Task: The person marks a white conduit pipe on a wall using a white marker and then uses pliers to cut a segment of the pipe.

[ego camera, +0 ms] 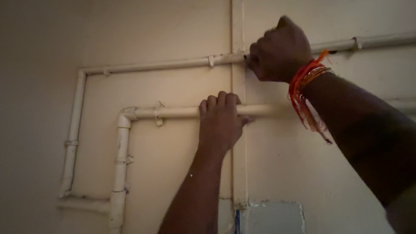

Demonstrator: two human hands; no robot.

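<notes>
The left hand (221, 119) was wrapped around the lower pipe (177, 112), which ran level along the wall (173, 164). Above and to its right, the right hand (277, 50) was fisted at the thinner upper pipe (164, 65); whatever it gripped stayed hidden in dim light
</notes>
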